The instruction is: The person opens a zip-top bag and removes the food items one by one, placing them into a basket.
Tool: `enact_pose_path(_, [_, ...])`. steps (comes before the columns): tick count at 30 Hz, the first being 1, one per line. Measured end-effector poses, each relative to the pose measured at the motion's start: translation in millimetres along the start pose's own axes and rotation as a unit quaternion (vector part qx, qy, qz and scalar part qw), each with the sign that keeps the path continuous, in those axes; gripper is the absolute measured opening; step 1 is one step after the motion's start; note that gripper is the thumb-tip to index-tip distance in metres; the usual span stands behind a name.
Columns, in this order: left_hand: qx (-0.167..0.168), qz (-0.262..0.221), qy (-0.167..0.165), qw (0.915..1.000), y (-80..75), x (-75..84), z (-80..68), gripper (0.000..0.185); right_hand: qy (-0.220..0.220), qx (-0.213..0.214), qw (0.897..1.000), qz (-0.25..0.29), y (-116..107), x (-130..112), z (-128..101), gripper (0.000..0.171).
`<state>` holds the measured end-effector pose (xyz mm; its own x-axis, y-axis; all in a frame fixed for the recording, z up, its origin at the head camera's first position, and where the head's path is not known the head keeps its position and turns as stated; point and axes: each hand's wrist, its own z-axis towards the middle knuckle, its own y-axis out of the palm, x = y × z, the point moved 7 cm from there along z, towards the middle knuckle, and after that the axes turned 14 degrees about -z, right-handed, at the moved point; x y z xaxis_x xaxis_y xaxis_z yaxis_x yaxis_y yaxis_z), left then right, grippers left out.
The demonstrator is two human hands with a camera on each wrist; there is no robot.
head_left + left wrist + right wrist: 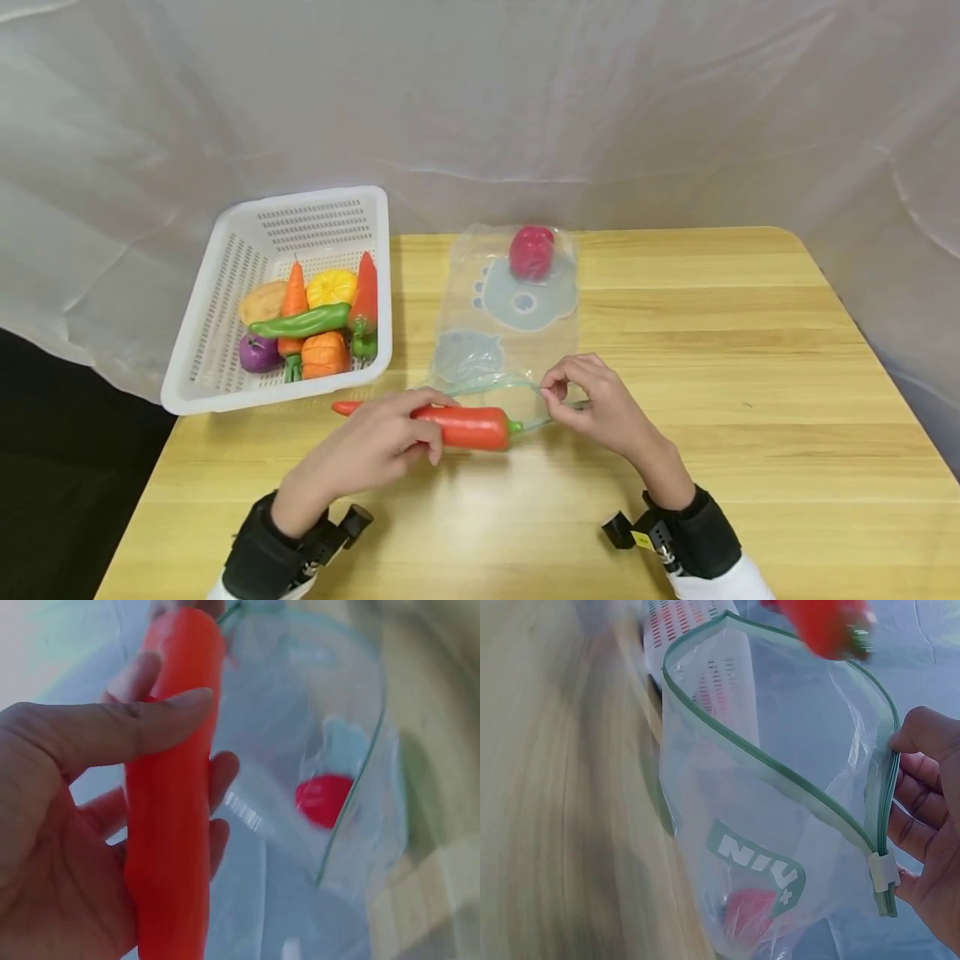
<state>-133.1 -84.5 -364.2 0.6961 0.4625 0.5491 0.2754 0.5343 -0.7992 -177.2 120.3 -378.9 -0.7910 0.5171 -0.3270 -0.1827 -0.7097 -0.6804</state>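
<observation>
My left hand (386, 437) grips a long red chili pepper (474, 427), thumb across it and fingers curled beneath. Its green stem end points right, beside the opening of a clear zip bag (465, 292). My right hand (600, 404) pinches the bag's green-edged rim near a white slider (883, 871). In the right wrist view the bag's mouth gapes wide, and the chili pepper's stem end overlaps the far rim. A dark pink-red bell pepper (532, 252) lies inside at the bag's closed end.
A white basket (180, 367) at the left holds toy-like vegetables: a carrot (295, 292), a green chili (303, 322), a red chili (364, 292), a purple vegetable (258, 354), an orange pumpkin (326, 356) and others. The wooden table (735, 400) ends at a grey curtain (637, 108).
</observation>
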Motion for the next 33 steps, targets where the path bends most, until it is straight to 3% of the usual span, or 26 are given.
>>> enact_pose_path(6, [0.082, 0.005, 0.014, 0.9965, -34.6, -12.1, -10.7, 0.033, -0.001, -0.002, 1.0, 0.002, 2, 0, -1, 0.02])
enact_pose_path(13, [0.159, 0.024, -0.047, 0.9859, -62.1, -46.5, -25.7, 0.033, 0.007, -0.007, 1.0, -0.007, 2, 2, -1, 0.019])
enact_pose_path(19, [0.224, 0.061, -0.148, 0.9613, -70.7, -90.5, -36.3, 0.032, 0.007, -0.007, 1.0, -0.01, 1, 3, -3, 0.019])
enact_pose_path(24, [0.251, 0.015, -0.264, 0.9311, -67.6, -123.3, -49.9, 0.039, 0.009, -0.013, 1.0, -0.006, 4, 4, -2, 0.02])
enact_pose_path(26, [0.26, -0.005, -0.287, 0.9219, -67.0, -129.5, -53.6, 0.042, 0.014, -0.016, 1.0, -0.005, 6, 4, -2, 0.02])
enact_pose_path(28, [0.264, -0.012, -0.293, 0.9188, -66.8, -131.7, -54.8, 0.044, 0.013, -0.016, 1.0, -0.005, 7, 4, -2, 0.02])
enact_pose_path(30, [0.266, -0.011, -0.301, 0.9157, -66.5, -132.5, -55.2, 0.045, 0.012, -0.016, 1.0, -0.005, 8, 4, -2, 0.02])
enact_pose_path(33, [0.288, 0.01, -0.322, 0.9017, -67.8, -133.0, -57.1, 0.045, 0.009, -0.015, 1.0, -0.007, 9, 3, -2, 0.02])
